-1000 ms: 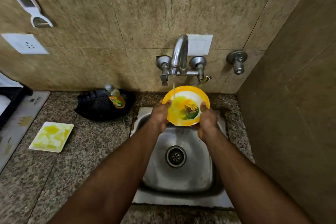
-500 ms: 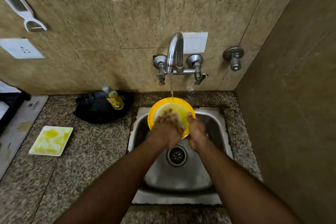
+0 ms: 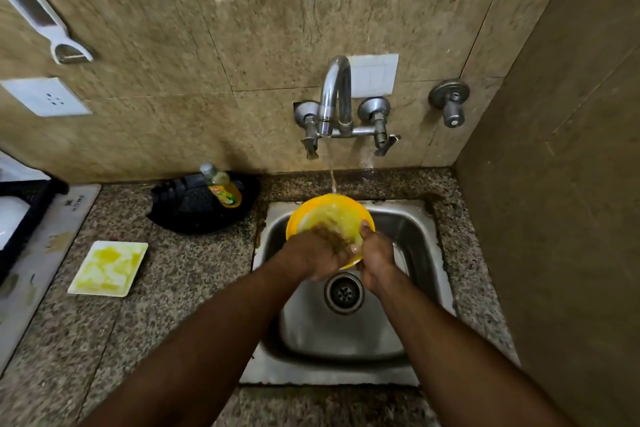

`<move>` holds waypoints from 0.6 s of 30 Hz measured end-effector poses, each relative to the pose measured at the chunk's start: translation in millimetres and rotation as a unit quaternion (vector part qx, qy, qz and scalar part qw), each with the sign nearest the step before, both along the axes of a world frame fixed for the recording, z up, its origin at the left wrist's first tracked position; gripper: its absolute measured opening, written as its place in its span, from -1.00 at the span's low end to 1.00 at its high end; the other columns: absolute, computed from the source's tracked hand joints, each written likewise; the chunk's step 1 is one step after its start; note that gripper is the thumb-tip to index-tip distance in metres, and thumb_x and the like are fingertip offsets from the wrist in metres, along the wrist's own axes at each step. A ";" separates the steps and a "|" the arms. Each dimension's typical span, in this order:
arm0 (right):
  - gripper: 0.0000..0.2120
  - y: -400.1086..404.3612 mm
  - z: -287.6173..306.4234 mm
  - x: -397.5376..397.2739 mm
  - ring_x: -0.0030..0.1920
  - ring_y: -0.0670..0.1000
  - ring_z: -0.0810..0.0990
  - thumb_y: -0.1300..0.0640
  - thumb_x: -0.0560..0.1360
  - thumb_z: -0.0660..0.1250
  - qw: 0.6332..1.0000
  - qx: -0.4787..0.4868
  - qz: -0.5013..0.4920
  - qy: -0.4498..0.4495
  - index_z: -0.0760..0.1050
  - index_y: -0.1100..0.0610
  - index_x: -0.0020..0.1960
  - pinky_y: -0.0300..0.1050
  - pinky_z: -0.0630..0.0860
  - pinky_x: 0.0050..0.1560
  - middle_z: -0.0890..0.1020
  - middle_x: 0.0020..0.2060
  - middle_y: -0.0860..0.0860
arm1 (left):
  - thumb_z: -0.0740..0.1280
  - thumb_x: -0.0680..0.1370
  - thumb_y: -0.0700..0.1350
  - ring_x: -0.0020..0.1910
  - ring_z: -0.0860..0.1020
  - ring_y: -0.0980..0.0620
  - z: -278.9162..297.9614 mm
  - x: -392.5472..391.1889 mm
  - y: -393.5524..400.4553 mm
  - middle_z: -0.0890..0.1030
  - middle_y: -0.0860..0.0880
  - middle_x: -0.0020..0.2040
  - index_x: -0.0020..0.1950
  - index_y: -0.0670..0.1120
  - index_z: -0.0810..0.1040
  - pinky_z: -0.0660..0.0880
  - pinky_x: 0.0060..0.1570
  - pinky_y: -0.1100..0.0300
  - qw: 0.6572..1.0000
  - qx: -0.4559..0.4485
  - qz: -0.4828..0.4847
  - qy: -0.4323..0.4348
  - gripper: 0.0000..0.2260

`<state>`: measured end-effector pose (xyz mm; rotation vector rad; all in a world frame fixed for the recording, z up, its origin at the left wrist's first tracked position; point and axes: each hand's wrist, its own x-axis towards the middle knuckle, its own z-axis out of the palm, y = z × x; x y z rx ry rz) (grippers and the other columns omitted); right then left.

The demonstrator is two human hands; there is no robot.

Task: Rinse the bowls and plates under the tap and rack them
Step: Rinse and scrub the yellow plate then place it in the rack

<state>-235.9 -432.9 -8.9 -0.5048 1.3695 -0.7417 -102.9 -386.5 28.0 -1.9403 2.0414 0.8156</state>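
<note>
Granite worktop (image 3: 194, 288), steel sink (image 3: 415, 229). Yellow bowl (image 3: 301, 218) gripped at rim by right hand (image 3: 375, 258) under tap (image 3: 334, 94) stream; inside rubbed by left hand (image 3: 313, 255), fingers blurred, extended.

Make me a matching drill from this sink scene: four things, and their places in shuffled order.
Things:
1. yellow bowl
2. square plate
3. soap bottle
4. drain

Places:
A. on the counter left of the sink
B. in the sink floor
C. on the dark tray by the wall
D. under the running tap, held over the sink

Pairs: 1-D, 2-A, 3-C, 4-B
</note>
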 end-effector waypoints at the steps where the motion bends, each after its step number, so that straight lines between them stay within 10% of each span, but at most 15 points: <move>1: -0.73 2.5 0.2 4.1 -0.24 0.12 0.63 -0.02 0.64 0.32 1.000 -0.011 -0.003 0.008 0.63 0.19 0.05 0.08 0.60 -0.16 0.69 -0.19 0.11 | -0.16 0.62 0.41 0.61 0.22 -0.11 1.2 1.4 -0.8 0.33 -0.10 0.60 0.60 -0.05 0.33 0.13 0.59 -0.01 1.000 0.002 0.012 -0.028 -0.24; 4: -0.72 1.8 2.2 9.0 -0.39 0.03 0.57 0.00 0.64 0.32 0.997 -0.046 -0.017 0.055 0.63 0.20 -0.04 0.05 0.56 -0.20 0.65 -0.36 0.04 | -0.15 0.65 0.37 0.62 0.18 -0.14 3.5 -6.1 0.6 0.26 -0.15 0.63 0.62 -0.09 0.27 0.08 0.60 -0.01 0.999 0.006 0.049 -0.009 -0.26; 9: -0.64 -12.3 1.8 -4.2 0.03 0.12 0.69 -0.16 0.63 0.24 0.978 -0.151 0.011 0.141 0.65 0.08 0.15 0.11 0.63 0.13 0.72 0.03 0.09 | 0.01 0.72 0.21 0.63 0.17 -0.03 -12.5 -28.7 18.6 0.14 -0.03 0.67 0.68 0.06 0.09 0.11 0.57 0.15 0.979 0.001 0.062 0.196 -0.45; 13: -0.70 -16.0 19.7 -20.1 0.10 0.02 0.63 0.06 0.70 0.22 0.942 -0.274 0.099 0.166 0.59 0.15 0.31 -0.39 0.50 -0.04 0.69 0.10 0.06 | 0.24 0.71 -0.10 0.52 0.35 0.08 -29.1 -38.6 24.8 0.46 0.01 0.49 0.50 -0.09 0.49 0.22 0.40 0.35 0.902 -0.056 0.224 0.364 -0.66; 18: -0.67 -18.0 27.2 -31.6 0.25 -0.07 0.62 0.06 0.70 0.23 0.914 -0.371 0.122 0.111 0.54 0.10 0.42 -0.26 0.53 0.24 0.66 0.26 0.03 | 0.43 0.50 -0.10 0.10 0.69 0.04 -40.5 -24.6 9.9 0.74 0.00 0.07 0.15 -0.02 0.71 0.59 0.26 -0.07 0.791 -0.188 0.420 0.403 -0.76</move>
